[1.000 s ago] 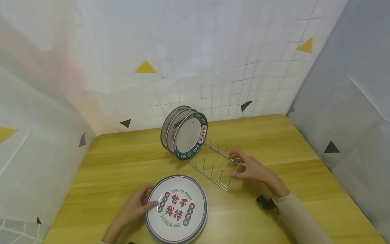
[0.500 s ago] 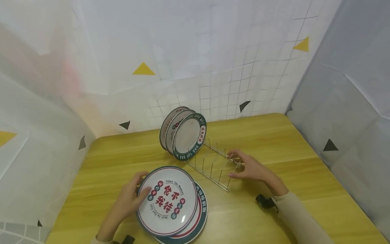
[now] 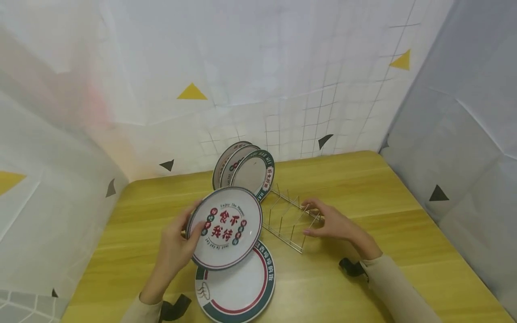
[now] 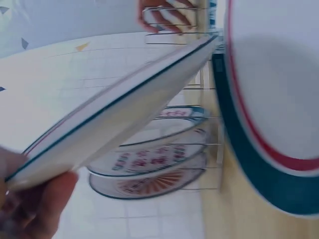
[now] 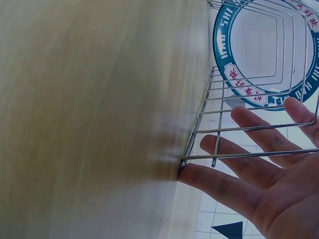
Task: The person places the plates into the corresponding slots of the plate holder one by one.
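My left hand [image 3: 177,242] pinches the rim of a white plate [image 3: 227,246] with red lettering and a dark edge. In the left wrist view this plate [image 4: 119,109] is tilted, with the thumb and fingers [image 4: 59,199] at its edge. Below it, a larger white plate [image 3: 242,291] with a green and red rim lies on the table. My right hand [image 3: 335,223] holds the right end of a wire dish rack [image 3: 278,233]. In the right wrist view its fingers [image 5: 259,127] lie behind the wires.
Several plates stand on edge at the rack's far left end; the front one [image 3: 251,172] has a green lettered rim. The wooden table [image 3: 153,211] runs back to a white wall covering [image 3: 250,58]. A grey side wall [image 3: 476,148] stands at the right.
My left hand has lifted the red-lettered plate off the larger plate, first leftward, then up and forward toward the rack. The right hand has stayed at the dish rack.
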A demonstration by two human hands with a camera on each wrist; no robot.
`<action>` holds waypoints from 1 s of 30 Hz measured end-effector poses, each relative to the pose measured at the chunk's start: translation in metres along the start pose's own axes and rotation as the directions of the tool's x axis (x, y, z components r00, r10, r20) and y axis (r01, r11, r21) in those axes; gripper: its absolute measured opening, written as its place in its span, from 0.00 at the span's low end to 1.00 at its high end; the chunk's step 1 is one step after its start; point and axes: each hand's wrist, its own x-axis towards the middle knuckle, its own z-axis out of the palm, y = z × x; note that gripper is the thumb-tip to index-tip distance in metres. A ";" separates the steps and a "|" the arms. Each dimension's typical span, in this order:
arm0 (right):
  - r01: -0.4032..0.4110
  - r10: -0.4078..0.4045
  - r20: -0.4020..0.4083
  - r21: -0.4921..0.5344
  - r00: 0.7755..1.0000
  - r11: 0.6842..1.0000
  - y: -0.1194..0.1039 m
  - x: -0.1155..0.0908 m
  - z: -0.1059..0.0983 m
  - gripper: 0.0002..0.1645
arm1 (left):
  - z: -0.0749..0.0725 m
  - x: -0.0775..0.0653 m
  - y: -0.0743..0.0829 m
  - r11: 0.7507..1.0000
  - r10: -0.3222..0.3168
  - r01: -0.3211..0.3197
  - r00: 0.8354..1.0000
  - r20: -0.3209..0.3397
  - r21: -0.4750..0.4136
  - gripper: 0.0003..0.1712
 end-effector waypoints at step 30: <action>0.012 -0.012 0.001 -0.007 1.000 1.000 0.002 0.000 0.000 0.45 | 0.034 0.119 0.025 0.959 0.275 -0.242 0.922 -0.273 0.146 0.27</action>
